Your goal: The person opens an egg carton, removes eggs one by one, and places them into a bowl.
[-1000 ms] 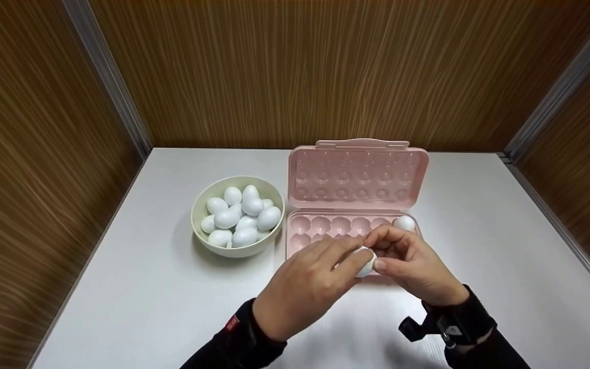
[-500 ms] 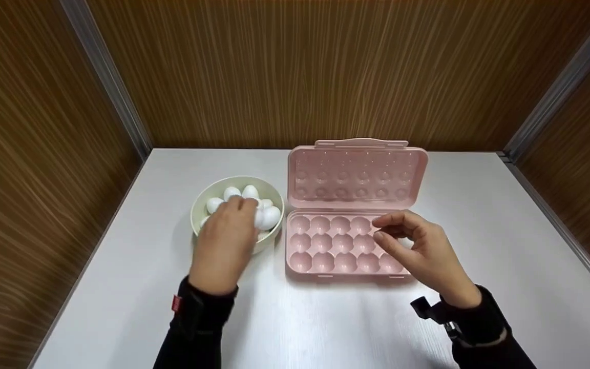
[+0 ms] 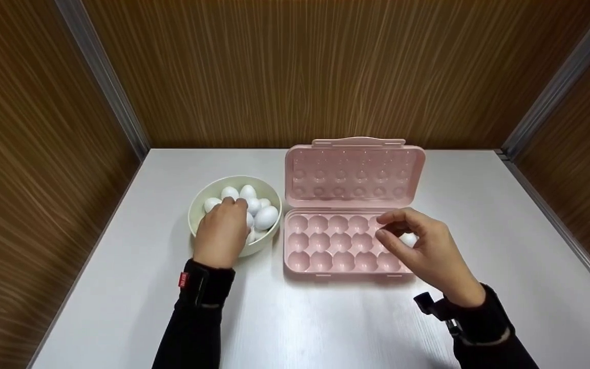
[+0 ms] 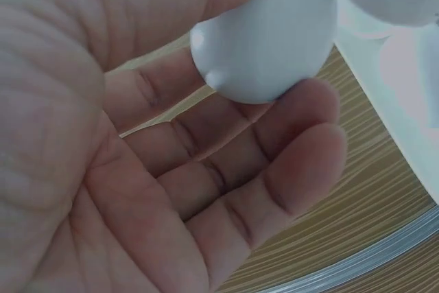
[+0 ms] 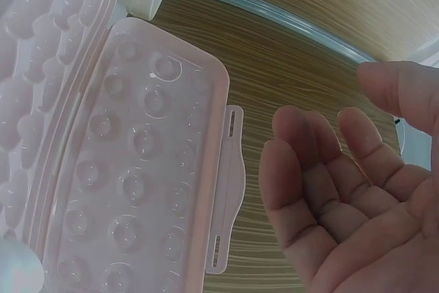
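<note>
Head view: left hand (image 3: 222,233) is reaching into the round pale-green bowl (image 3: 200,197) of white plastic eggs (image 3: 266,217). Right hand (image 3: 424,247) is hovering w/ loosely curled, empty fingers over the open pink plastic egg box (image 3: 325,246), next to one egg sitting in it (image 3: 408,239).

Left wrist: thumb & fingers are pinching a smooth white egg (image 4: 267,36).

Right wrist: fingers (image 5: 302,169) are hanging relaxed, holding nothing, near the box lid (image 5: 137,169).

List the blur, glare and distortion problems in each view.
Head view: sharp and evenly lit, soft shadows under the bowl and egg tray, walls splay outward. Left wrist view: left hand and egg fill the frame, soft-focused. Right wrist view: right hand blurred, tray lid washed out and curved.
</note>
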`<state>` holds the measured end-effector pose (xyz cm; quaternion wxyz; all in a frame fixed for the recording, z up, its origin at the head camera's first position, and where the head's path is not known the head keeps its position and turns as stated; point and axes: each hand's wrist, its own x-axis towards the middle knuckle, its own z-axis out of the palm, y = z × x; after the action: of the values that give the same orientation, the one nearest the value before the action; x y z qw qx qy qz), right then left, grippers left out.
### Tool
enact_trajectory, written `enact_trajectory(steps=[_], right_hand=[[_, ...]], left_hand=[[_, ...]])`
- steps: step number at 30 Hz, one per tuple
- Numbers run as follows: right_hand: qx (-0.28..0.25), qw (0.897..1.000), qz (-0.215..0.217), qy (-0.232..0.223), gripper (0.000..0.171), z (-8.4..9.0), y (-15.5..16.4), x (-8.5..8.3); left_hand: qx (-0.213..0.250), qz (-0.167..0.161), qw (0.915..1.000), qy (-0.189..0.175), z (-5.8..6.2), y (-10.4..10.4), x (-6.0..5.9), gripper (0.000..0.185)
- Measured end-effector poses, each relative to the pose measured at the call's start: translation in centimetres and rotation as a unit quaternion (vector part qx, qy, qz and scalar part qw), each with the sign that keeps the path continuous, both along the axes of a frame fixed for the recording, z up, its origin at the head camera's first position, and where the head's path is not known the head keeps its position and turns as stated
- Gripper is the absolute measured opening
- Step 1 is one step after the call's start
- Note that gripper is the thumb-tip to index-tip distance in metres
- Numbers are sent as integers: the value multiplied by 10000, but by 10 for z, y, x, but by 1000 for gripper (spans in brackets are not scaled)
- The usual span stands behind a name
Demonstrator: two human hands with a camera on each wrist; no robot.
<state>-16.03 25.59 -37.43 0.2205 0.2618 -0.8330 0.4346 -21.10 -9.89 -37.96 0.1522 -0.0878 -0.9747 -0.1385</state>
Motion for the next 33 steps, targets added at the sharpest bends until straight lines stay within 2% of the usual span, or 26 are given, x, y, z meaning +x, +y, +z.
enact_trajectory(steps=[5,14,17,20,23,26,30,33], right_hand=[[97,9999,-82,46,22,0,1,0],[357,9985,-364,190,22,-2,6,-4],[496,9977,-415,196,22,-2,7,-4],[652,9961,-545,231,22,-2,9,-5],[764,9939,-749,250,21,0,14,-5],[783,9926,-891,262,20,1,18,-4],[798,9913,-986,344,19,3,22,-4],[865,9900,-1041,408,18,3,24,-5]], left_hand=[[56,45,10000,-66,-6,1,-6,36],[-76,115,9997,-178,-21,3,-21,34],[-142,94,9997,-162,-23,4,-22,34],[-183,91,9998,-50,-21,7,-19,34],[-200,60,9997,148,-12,12,-8,37],[-84,-177,9989,423,4,21,10,40],[127,-895,9939,630,26,35,43,47],[148,-1507,9856,759,35,46,68,54]])
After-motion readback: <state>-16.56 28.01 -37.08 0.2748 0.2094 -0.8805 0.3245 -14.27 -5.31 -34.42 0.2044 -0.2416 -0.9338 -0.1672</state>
